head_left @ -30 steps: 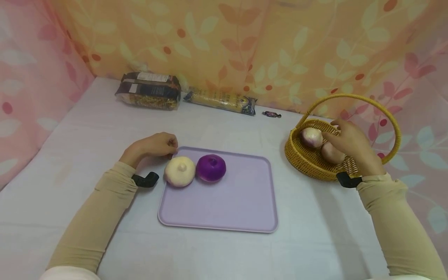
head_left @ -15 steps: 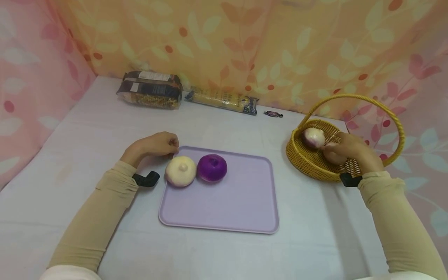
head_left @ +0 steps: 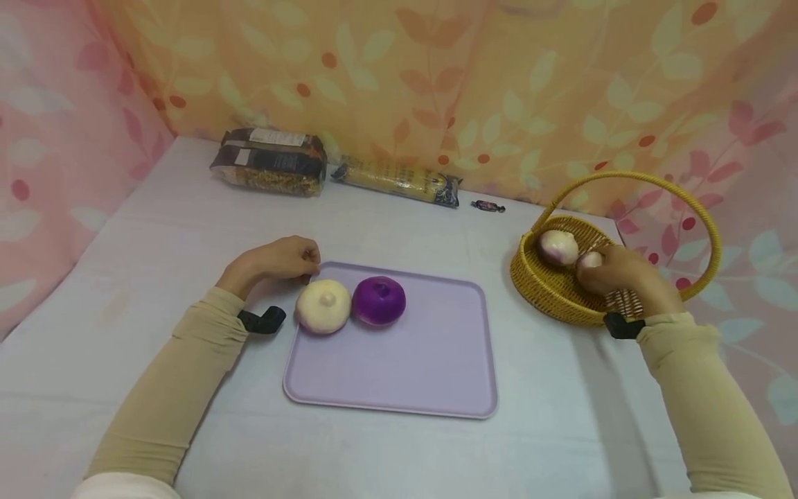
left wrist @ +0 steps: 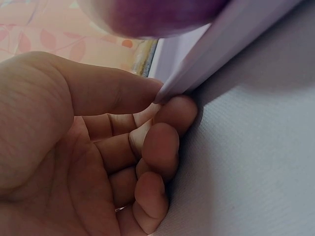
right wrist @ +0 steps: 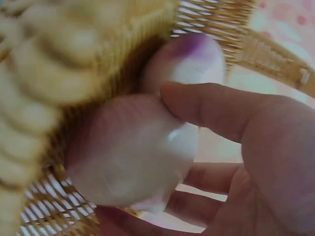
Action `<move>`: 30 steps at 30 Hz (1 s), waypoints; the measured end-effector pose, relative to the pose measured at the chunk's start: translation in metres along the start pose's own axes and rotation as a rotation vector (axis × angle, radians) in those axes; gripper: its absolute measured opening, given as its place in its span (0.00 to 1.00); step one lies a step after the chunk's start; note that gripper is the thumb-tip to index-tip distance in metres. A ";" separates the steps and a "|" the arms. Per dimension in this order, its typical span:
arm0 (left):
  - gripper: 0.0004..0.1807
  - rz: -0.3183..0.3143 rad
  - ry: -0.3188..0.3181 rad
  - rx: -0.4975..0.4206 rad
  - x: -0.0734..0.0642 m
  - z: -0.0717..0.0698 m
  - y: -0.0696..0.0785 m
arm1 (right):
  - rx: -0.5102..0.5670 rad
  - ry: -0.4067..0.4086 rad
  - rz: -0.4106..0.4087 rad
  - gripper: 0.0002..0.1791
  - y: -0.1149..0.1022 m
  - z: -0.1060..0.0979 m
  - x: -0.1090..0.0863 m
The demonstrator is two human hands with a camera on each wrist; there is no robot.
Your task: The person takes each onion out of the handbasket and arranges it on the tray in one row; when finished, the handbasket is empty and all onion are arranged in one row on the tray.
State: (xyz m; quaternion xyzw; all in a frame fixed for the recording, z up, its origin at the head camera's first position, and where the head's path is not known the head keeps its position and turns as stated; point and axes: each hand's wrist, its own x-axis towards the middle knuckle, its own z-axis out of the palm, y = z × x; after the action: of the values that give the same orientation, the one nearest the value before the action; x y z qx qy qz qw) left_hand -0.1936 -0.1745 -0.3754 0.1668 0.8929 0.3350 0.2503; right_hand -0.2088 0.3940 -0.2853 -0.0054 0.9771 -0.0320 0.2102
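My left hand [head_left: 277,257] is at the far left corner of the lilac tray [head_left: 430,353], thumb and forefinger pinching its rim [left wrist: 179,81] in the left wrist view. On that tray lie a white turnip-like vegetable [head_left: 323,305] and a deep purple one [head_left: 379,300], side by side. Over the wicker basket [head_left: 555,302], my right hand [head_left: 617,269] grips a pale, purple-tinged turnip [right wrist: 133,152], thumb on one side and fingers around the other. A second white-and-purple turnip [head_left: 558,247] sits beside it in the basket. The hand partly hides the gripped one.
The basket's tall hoop handle [head_left: 692,197] arches over the right forearm. Along the back lie a dark bag of pasta [head_left: 271,161], a long yellow packet [head_left: 395,180] and a small wrapped candy [head_left: 488,206]. Patterned curtains [head_left: 399,83] border the table.
My right hand has lowered into the basket and closed around the nearer turnip. The left hand stays at the tray corner. The whole view has shifted slightly.
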 end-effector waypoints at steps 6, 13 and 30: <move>0.08 -0.007 0.002 0.023 0.002 -0.001 0.002 | 0.131 0.099 -0.040 0.46 -0.012 -0.008 -0.016; 0.07 -0.014 0.019 0.040 0.004 0.001 -0.001 | 0.169 0.376 -0.248 0.44 -0.077 -0.003 -0.034; 0.08 -0.011 0.025 0.020 0.003 0.002 0.001 | -0.019 0.425 -0.626 0.43 -0.183 0.093 -0.054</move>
State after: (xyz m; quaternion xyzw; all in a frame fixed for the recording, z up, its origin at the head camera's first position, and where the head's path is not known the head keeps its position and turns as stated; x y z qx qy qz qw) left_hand -0.1945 -0.1711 -0.3769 0.1601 0.9001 0.3270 0.2391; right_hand -0.1220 0.2070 -0.3361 -0.2987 0.9503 -0.0860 -0.0174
